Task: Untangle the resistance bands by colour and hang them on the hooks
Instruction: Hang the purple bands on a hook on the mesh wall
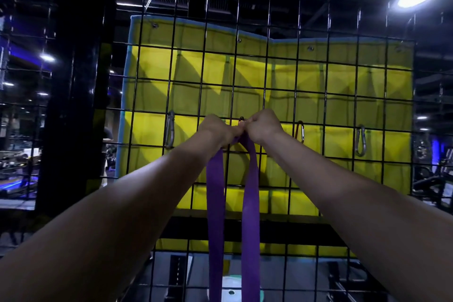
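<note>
Two bare arms reach up to a big black wire grid [326,86] with a yellow padded mat [152,66] hanging behind it, blue trim along its edge. Next biggest thing is the purple resistance band [215,193], which hangs down in two flat strands from the hands all the way past the bottom of the shot. Both hands meet at the top of it, right up against the grid. Left hand [215,130] is curled and pinching the band's top, right hand [264,126] is fisted around it just beside the left, knuckles touching or near enough. An orange carabiner [241,120] peeks out between them, mostly hidden, so can't tell if the band is through it. Other clips on the grid: a grey carabiner [169,130] to the left, an orange-and-silver one [301,131] just right of the hands, another grey one [360,140] further right.
</note>
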A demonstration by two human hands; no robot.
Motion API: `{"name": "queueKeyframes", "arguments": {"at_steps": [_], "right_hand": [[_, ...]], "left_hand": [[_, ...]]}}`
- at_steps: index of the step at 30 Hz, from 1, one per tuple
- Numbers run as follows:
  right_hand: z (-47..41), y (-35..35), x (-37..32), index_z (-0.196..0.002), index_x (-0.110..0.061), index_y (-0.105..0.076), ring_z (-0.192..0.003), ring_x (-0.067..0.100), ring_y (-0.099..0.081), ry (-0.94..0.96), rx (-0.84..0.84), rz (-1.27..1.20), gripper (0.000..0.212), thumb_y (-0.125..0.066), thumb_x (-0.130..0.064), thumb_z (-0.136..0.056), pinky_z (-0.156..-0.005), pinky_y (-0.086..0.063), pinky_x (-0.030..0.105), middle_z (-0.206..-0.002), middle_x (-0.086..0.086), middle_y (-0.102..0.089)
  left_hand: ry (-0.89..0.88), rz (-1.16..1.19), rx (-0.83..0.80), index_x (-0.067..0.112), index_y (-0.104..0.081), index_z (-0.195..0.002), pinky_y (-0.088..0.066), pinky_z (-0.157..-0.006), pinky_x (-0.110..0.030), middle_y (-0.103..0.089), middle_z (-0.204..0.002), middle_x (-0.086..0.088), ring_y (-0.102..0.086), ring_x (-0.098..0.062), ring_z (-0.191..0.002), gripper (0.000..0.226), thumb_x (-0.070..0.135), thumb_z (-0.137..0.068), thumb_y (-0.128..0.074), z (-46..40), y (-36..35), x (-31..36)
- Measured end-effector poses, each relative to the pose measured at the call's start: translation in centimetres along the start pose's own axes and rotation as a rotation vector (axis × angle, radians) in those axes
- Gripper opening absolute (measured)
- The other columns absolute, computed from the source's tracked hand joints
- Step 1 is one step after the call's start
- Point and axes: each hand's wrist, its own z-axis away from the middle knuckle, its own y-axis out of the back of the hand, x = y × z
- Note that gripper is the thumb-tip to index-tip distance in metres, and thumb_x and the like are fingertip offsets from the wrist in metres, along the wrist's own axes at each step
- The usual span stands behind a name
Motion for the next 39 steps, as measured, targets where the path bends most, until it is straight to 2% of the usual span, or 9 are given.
{"name": "queueKeyframes", "arguments": {"at_steps": [5, 8, 11, 14, 20, 24, 29, 33, 39], "right_hand": [[0.3, 0.0, -0.1, -0.105, 0.006, -0.064, -0.098, 0.032, -0.062, -0.026, -0.006, -0.058, 0.029, -0.064, -0.016, -0.086, -0.081, -0.05, 0.036, -0.104, 0.019, -0.066], [0.3, 0.5, -0.2, -0.11, 0.004, -0.062, -0.088, 0.025, -0.058, -0.019, -0.076, -0.057, 0.03, -0.059, -0.016, -0.088, -0.075, -0.048, 0.032, -0.101, 0.015, -0.063], [0.2, 0.8, 0.1, -0.102, 0.005, -0.065, -0.08, 0.022, -0.054, 0.015, -0.099, -0.06, 0.027, -0.061, -0.016, -0.087, -0.074, -0.047, 0.032, -0.088, 0.013, -0.059], [0.9, 0.8, 0.6, -0.093, 0.003, -0.069, -0.08, 0.02, -0.057, 0.091, -0.076, -0.097, 0.018, -0.064, -0.013, -0.086, -0.073, -0.045, 0.03, -0.087, 0.014, -0.065], [2.0, 0.3, 1.6, -0.096, 0.0, -0.068, -0.087, 0.027, -0.058, 0.144, -0.124, -0.052, 0.027, -0.057, -0.024, -0.092, -0.079, -0.047, 0.038, -0.093, 0.015, -0.066], [2.1, 1.0, 1.4, -0.094, 0.005, -0.069, -0.076, 0.025, -0.055, 0.079, -0.234, -0.146, 0.025, -0.051, -0.012, -0.094, -0.073, -0.045, 0.034, -0.083, 0.018, -0.062], [2.2, 1.4, 0.9, -0.072, -0.001, -0.066, -0.061, 0.02, -0.056, 0.015, -0.304, -0.185, 0.027, -0.047, -0.001, -0.091, -0.061, -0.047, 0.027, -0.074, 0.017, -0.062], [1.9, 1.6, 0.5, -0.089, 0.008, -0.068, -0.066, 0.026, -0.06, -0.042, -0.302, -0.184, 0.019, -0.051, 0.001, -0.088, -0.063, -0.051, 0.03, -0.079, 0.021, -0.064], [1.4, 1.1, 0.3, -0.09, 0.007, -0.066, -0.062, 0.026, -0.059, -0.091, -0.277, -0.196, 0.013, -0.058, 0.008, -0.08, -0.066, -0.054, 0.036, -0.075, 0.02, -0.061]], "left_hand": [[-0.075, -0.056, 0.026, 0.01, -0.039, -0.058, -0.026, -0.044, -0.024, -0.037, -0.054, -0.002, -0.033, -0.012, -0.048, 0.043, 0.034, -0.08, -0.067, 0.0, 0.1, -0.3], [-0.176, -0.119, 0.082, 0.013, -0.05, -0.058, -0.031, -0.045, -0.023, -0.045, -0.054, 0.001, -0.045, -0.014, -0.053, 0.03, 0.028, -0.078, -0.067, 0.3, -0.1, -0.6], [-0.313, -0.087, 0.126, 0.02, -0.059, -0.063, -0.041, -0.06, -0.025, -0.058, -0.064, -0.001, -0.058, -0.02, -0.069, 0.018, 0.023, -0.08, -0.064, 0.7, -0.5, -1.8], [-0.379, 0.044, 0.132, 0.024, -0.066, -0.075, -0.046, -0.063, -0.026, -0.064, -0.072, 0.001, -0.058, -0.014, -0.067, 0.011, 0.022, -0.084, -0.06, 1.0, -0.7, -3.2], [-0.384, 0.112, 0.068, 0.026, -0.064, -0.089, -0.038, -0.044, -0.012, -0.056, -0.061, 0.009, -0.047, -0.001, -0.046, 0.012, 0.017, -0.088, -0.057, 0.5, -0.3, -3.2], [-0.342, 0.193, -0.011, 0.014, -0.066, -0.095, -0.047, -0.054, -0.02, -0.061, -0.081, -0.005, -0.05, -0.01, -0.057, 0.014, 0.007, -0.087, -0.057, 0.2, -0.1, -2.3], [-0.302, 0.21, 0.011, 0.006, -0.068, -0.094, -0.038, -0.039, -0.005, -0.058, -0.07, -0.004, -0.049, -0.008, -0.053, 0.018, 0.0, -0.086, -0.053, 0.2, -0.1, -1.3], [-0.242, 0.369, -0.043, 0.0, -0.065, -0.091, -0.043, -0.038, -0.012, -0.057, -0.065, -0.009, -0.054, -0.005, -0.037, 0.017, -0.007, -0.086, -0.051, 0.2, 0.2, -1.2], [-0.238, 0.34, -0.046, 0.003, -0.068, -0.083, -0.047, -0.045, -0.017, -0.059, -0.062, -0.01, -0.053, -0.011, -0.042, 0.023, -0.01, -0.082, -0.05, -0.4, 0.2, -1.4]]}}
